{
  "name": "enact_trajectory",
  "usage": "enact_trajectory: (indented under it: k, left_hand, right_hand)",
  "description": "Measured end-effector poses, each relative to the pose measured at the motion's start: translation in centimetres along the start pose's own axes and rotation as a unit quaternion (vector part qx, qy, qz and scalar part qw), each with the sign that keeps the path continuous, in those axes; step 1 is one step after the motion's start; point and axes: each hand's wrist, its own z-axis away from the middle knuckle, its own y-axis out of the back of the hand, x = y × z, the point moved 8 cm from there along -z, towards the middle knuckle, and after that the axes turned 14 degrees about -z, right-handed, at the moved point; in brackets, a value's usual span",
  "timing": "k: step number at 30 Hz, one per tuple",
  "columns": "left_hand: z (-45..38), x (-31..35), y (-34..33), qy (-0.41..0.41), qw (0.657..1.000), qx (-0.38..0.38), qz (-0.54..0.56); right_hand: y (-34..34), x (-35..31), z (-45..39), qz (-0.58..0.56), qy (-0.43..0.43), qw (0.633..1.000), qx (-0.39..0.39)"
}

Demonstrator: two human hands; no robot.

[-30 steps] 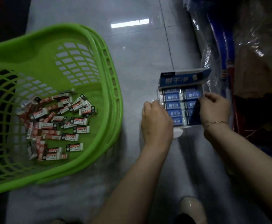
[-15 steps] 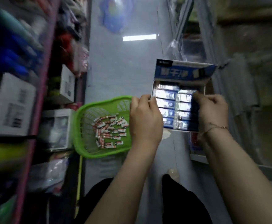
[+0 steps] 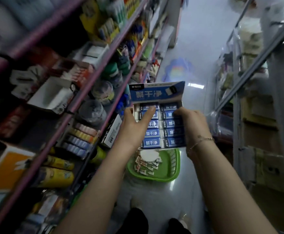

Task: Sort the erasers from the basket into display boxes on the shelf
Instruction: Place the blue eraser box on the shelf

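Left grip: my left hand (image 3: pixel 134 125) clamps the display box (image 3: pixel 156 93), thumb across blue erasers (image 3: pixel 170 133).
Right grip: my right hand (image 3: pixel 192 123) clasps its other side.
Basket: green basket (image 3: pixel 169 173) below on the floor, loose erasers (image 3: pixel 145 165) inside.

Stationery shop (stocked shelves (image 3: pixel 80 92))

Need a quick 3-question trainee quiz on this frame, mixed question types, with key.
1. True or false: both hands hold the blue-and-white cardboard display box of blue-wrapped erasers.
2. Where is the green plastic basket? A) on the shelf B) on the floor below the box C) in the left hand
3. Fill in: the bracelet is on the ___ wrist.

Key: 1 true: left hand and right hand grip its sides. 2 B. 3 right.
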Motion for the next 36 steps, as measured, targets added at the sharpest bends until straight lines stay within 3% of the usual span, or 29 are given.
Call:
enact_trajectory:
  k: [8, 13, 17, 20, 24, 30, 36]
  left_hand:
    - [1.6, -2.8, 9.0, 0.026, 0.994, 0.079, 0.076]
    - [1.4, -6.2, 13.4, 0.061, 0.985, 0.125, 0.102]
    - [1.7, -7.6, 15.6, 0.089, 0.979, 0.156, 0.097]
    - [2.0, -8.0, 16.3, 0.101, 0.974, 0.181, 0.090]
    - [1.9, -8.6, 15.5, 0.132, 0.970, 0.180, 0.098]
    - [2.5, -9.0, 14.6, 0.158, 0.950, 0.237, 0.126]
    - [3.0, -11.2, 14.2, 0.215, 0.910, 0.294, 0.199]
  right_hand:
    - [-11.4, 0.8, 4.2, 0.138, 0.044, 0.978, -0.153]
    - [-15.9, 3.9, 4.3, 0.168, 0.051, 0.972, -0.157]
    - [-18.3, 6.1, 4.0, 0.174, -0.010, 0.967, -0.185]
    - [-19.5, 6.8, 3.7, 0.187, -0.040, 0.958, -0.213]
    - [-20.4, 6.5, 3.1, 0.222, 0.005, 0.945, -0.241]
    - [-21.4, 6.7, 2.3, 0.260, -0.020, 0.920, -0.293]
    - [-21.1, 7.6, 1.1, 0.233, -0.101, 0.898, -0.359]
